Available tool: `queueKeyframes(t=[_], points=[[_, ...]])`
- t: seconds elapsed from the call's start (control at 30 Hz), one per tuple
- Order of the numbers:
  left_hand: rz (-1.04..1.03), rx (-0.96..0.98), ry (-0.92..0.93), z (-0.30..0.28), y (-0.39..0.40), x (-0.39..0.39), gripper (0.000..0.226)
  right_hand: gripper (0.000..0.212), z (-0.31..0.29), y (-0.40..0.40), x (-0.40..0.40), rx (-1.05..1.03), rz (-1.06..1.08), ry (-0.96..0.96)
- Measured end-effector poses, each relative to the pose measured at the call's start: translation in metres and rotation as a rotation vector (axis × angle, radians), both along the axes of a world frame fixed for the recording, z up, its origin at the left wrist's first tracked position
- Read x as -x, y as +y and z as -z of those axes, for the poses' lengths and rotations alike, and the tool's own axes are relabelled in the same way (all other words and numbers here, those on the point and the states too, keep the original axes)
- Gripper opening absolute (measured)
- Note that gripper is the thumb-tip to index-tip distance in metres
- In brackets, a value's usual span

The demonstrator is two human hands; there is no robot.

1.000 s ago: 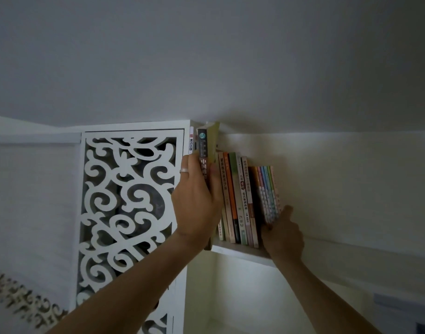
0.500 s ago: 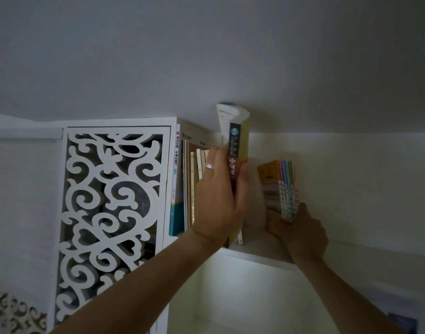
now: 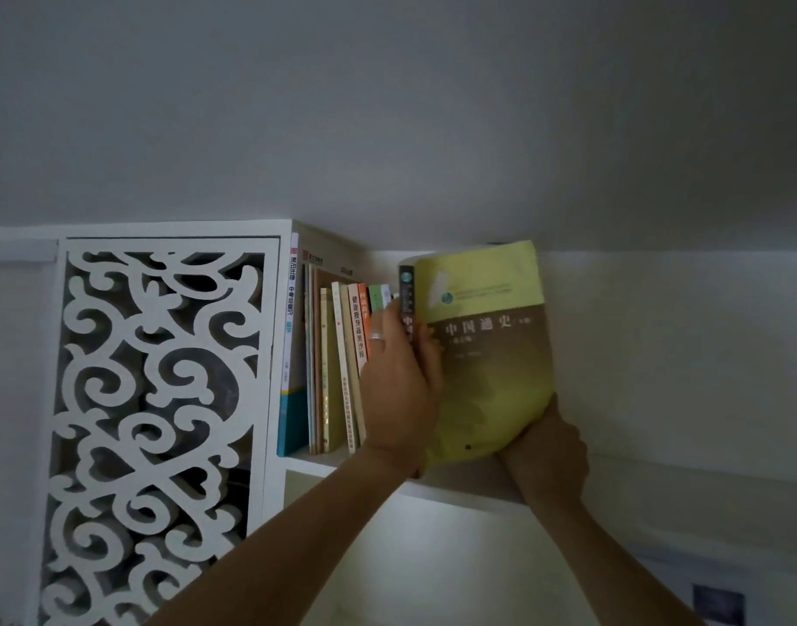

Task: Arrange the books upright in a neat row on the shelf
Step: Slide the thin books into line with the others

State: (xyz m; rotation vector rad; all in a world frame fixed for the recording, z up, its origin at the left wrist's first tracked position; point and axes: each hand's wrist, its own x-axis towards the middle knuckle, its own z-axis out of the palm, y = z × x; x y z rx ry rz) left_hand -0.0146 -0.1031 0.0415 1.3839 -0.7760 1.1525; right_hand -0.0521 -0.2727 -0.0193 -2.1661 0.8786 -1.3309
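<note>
Yellow-green book (image 3: 487, 354) held up at shelf (image 3: 459, 487) height, front cover facing the camera, dark spine toward the standing books. Left hand (image 3: 398, 381) clamped on its spine edge, thumb across the cover. Right hand (image 3: 545, 449) grips the lower right corner from beneath. Row of books (image 3: 337, 368) stands upright just left of the left hand. Beyond them, a white scrollwork panel (image 3: 157, 422).

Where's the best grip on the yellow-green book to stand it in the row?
Grip the yellow-green book at its dark spine, coming from the front, as the left hand does. It stands upright with its cover turned outward, so the right hand under the bottom corner likely steadies it.
</note>
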Motion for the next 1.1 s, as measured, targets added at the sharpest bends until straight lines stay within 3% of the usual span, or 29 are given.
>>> queueKeyframes(t=[0.23, 0.4, 0.9, 1.0, 1.1], points=[[-0.120, -0.006, 0.195, 0.003, -0.002, -0.033, 0.029, 0.059, 0.002, 0.002, -0.003, 0.056, 0.010, -0.021], [-0.143, -0.024, 0.238, 0.009, -0.025, -0.040, 0.035, 0.061, 0.002, 0.006, -0.002, 0.055, 0.007, -0.042], [-0.260, 0.000, -0.022, 0.037, -0.050, -0.081, 0.048, 0.058, -0.003, 0.011, -0.002, 0.208, -0.122, 0.099], [-0.269, -0.041, -0.113, 0.048, -0.050, -0.090, 0.047, 0.062, -0.005, 0.013, -0.008, 0.232, -0.190, 0.119], [-0.231, -0.025, -0.091, 0.047, -0.051, -0.094, 0.042, 0.071, -0.007, 0.018, -0.019, 0.291, -0.261, 0.157]])
